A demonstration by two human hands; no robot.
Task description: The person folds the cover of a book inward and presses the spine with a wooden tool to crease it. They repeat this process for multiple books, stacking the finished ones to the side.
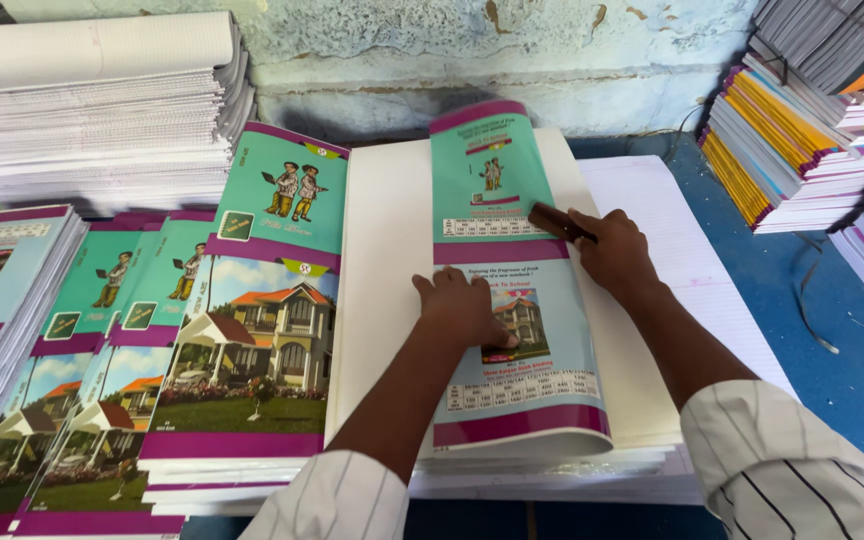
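Item: folded teal-and-magenta printed cover sheet (pixel 512 300), lying atop the white paper stack (pixel 382 300). Our left hand (pixel 462 310) lies flat and open on it, gripping nothing; our right hand (pixel 607 245) clasps a small dark wooden creasing block (pixel 557 221). Best practice, we judge: press firmly, stroke evenly along the fold.

Teal-and-purple printed cover sheet (pixel 512 300) is folded over the white paper stack (pixel 382 300), flat under both hands, its fold bulging nearest the wrists.

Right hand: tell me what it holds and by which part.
The right hand holds a small dark brown tool by its near end, pressing it on the folded cover sheet. The left hand lies flat, gripping nothing.
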